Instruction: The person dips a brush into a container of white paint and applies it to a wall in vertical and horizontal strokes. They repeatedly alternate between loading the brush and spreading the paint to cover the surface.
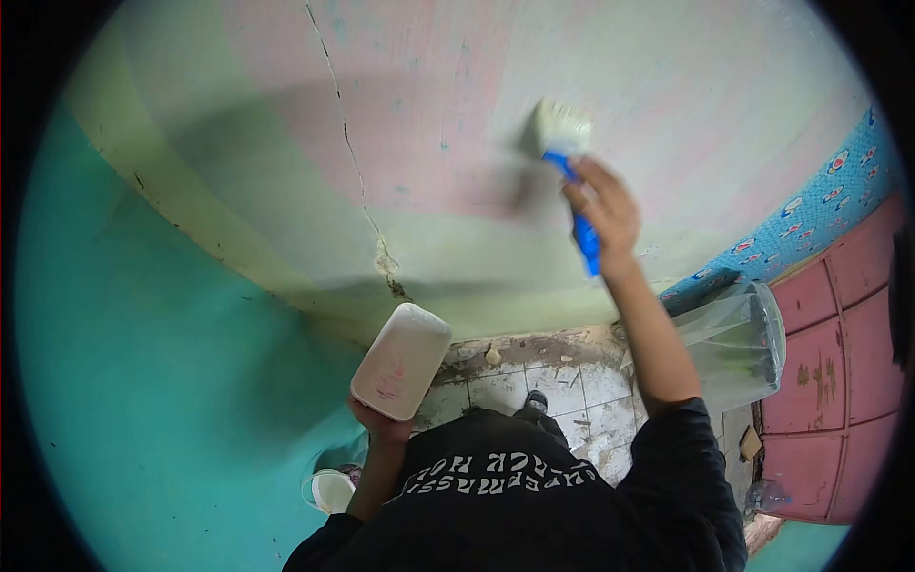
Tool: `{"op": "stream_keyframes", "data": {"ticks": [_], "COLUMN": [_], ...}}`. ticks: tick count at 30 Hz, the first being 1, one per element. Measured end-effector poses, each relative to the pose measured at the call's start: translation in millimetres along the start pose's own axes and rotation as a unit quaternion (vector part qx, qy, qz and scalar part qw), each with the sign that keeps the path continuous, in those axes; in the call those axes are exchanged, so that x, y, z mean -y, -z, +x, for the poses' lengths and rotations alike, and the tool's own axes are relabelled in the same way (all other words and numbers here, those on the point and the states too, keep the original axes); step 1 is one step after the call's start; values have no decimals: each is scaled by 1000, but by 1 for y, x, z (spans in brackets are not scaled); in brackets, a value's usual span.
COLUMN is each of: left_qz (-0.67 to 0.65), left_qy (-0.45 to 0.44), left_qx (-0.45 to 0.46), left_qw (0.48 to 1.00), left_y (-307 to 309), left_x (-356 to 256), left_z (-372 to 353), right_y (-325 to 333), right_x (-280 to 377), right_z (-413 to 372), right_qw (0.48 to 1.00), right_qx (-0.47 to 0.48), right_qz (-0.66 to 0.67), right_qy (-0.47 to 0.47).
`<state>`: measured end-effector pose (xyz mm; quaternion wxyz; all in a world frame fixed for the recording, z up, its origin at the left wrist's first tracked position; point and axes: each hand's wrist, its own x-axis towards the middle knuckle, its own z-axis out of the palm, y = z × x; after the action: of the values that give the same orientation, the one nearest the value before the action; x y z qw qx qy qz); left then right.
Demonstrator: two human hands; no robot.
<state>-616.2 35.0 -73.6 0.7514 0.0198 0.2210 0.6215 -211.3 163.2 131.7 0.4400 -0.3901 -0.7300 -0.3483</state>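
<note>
My right hand (608,212) is closed around the blue handle of a wide paintbrush (564,129). The pale bristles point up and overlap the wall (457,143), which is streaked pink, whitish and pale green. Low on the left, my left hand (381,419) supports a white rectangular paint tub (402,360) from beneath, its fingers mostly hidden under it. Pinkish smears show inside the tub. A long crack (345,133) runs down the wall to a crumbled patch (385,262) above the tub.
A turquoise wall (172,381) stands at the left. Below it is a white bucket (333,490). To the right are a plastic-wrapped container (739,343), blue patterned cloth (810,210) and a pink panelled door (810,372). The white tiled floor (500,389) is dirty.
</note>
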Motion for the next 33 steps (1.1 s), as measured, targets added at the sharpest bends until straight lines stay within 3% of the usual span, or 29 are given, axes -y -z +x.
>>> {"op": "stream_keyframes", "data": {"ticks": [5,8,15,18,19,25,29,33], "left_qz": [8,8,9,0,13,13,-3,-34], "left_qy": [13,15,-8,-13,-12,-1,2,19], "left_qx": [-12,1,0,-1,0,31,26,26], "left_qw": [1000,1000,1000,1000,1000,999,1000,999], "left_y": [-3,-4,1,3,4,0,7,-8], "left_x": [-2,-3,-5,-5,-5,-3,-3,-2], "left_z": [-3,-5,-5,-6,-6,1,6,2], "right_y": [-44,-50,12,19,13,-43,-58,-43], "right_x": [61,67,2,2,1,51,77,47], "right_z": [-127,-153,21,58,54,-98,-166,-114], "right_qw": [966,922,994,992,989,994,916,954], "right_qx": [228,344,66,-127,-148,100,350,271], "right_qz": [109,157,84,8,-5,30,154,118], "right_qy": [-51,-80,-3,-6,4,-31,-123,-45]}}
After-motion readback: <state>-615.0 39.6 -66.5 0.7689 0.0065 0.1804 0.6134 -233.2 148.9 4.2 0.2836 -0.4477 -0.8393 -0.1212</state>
